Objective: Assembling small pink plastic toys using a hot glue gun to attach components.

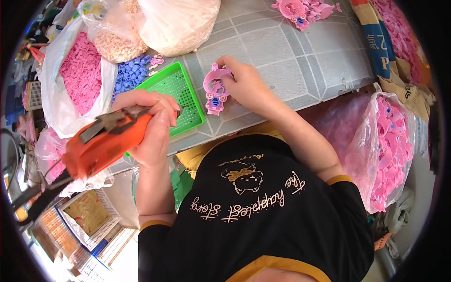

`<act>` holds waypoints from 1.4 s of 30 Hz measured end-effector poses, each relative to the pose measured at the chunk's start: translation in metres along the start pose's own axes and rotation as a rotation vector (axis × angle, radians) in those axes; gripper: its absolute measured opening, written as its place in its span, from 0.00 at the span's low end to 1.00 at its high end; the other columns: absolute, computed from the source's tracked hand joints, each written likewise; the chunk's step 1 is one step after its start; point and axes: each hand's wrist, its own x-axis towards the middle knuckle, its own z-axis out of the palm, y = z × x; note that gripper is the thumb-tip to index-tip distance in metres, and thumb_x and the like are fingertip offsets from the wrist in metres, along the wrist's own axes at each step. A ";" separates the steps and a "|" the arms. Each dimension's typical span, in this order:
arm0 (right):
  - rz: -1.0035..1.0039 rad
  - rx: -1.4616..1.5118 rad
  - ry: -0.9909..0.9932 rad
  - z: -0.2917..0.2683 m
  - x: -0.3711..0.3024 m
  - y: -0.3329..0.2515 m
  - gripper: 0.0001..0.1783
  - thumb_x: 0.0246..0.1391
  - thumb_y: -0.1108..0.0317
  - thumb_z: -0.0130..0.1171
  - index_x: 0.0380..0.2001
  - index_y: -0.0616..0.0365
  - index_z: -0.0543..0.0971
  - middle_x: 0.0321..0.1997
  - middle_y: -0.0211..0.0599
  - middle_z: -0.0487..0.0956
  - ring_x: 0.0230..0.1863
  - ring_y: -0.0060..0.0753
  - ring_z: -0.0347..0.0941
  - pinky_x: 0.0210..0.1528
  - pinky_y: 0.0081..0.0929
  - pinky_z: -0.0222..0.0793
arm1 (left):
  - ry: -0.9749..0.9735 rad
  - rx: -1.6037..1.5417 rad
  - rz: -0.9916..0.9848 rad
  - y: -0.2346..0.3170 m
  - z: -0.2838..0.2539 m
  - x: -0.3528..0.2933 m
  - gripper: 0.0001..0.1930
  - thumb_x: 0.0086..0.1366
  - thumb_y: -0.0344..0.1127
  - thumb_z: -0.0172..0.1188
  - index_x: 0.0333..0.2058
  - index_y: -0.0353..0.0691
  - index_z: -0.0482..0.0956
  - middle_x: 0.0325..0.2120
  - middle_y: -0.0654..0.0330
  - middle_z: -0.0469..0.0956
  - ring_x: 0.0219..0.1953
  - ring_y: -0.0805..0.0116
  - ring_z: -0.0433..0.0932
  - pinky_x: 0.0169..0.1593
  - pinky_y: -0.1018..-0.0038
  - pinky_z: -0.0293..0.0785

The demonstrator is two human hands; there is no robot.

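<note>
My left hand [157, 124] is wrapped round an orange electric screwdriver [110, 141] with dark patches on its body. A dark cord trails from its back end toward the lower left, and my fingers largely hide its tip. With the fingertips of my right hand [244, 84], I pinch a pink plastic toy part [210, 87] at its ring-shaped end. A small blue piece [215, 102] sits in the part's lower section. Between my hands, a green perforated tray [193, 94] rests on the table, its left side partly covered by my left hand.
Blue pieces [133, 70] lie beyond the tray, beside an open white bag of pink parts [80, 70]. Bags of pale pieces [181, 23] stand at the back. More pink assemblies [300, 11] lie far right on the grey table [277, 51]; a filled clear bag [390, 150] stands off its edge.
</note>
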 end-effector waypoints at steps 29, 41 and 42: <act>0.032 0.029 -0.027 0.000 0.002 0.000 0.14 0.58 0.73 0.51 0.48 0.57 0.73 0.25 0.38 0.78 0.18 0.25 0.72 0.20 0.24 0.68 | 0.127 0.118 -0.009 -0.003 -0.006 -0.022 0.15 0.55 0.16 0.52 0.42 0.32 0.66 0.18 0.57 0.70 0.21 0.66 0.71 0.34 0.62 0.75; 0.026 -0.004 -0.018 -0.001 0.001 -0.003 0.14 0.57 0.73 0.51 0.47 0.58 0.74 0.28 0.46 0.82 0.22 0.36 0.80 0.26 0.32 0.76 | -0.127 -0.109 -0.018 -0.015 0.040 0.006 0.13 0.58 0.20 0.56 0.41 0.35 0.67 0.22 0.56 0.72 0.22 0.65 0.72 0.37 0.61 0.76; -0.003 -0.019 -0.004 -0.001 0.001 -0.002 0.14 0.57 0.73 0.51 0.47 0.58 0.74 0.28 0.47 0.82 0.23 0.37 0.80 0.26 0.32 0.76 | -0.145 -0.143 -0.037 -0.019 0.041 0.006 0.13 0.58 0.19 0.56 0.41 0.36 0.67 0.22 0.56 0.72 0.23 0.66 0.73 0.37 0.61 0.76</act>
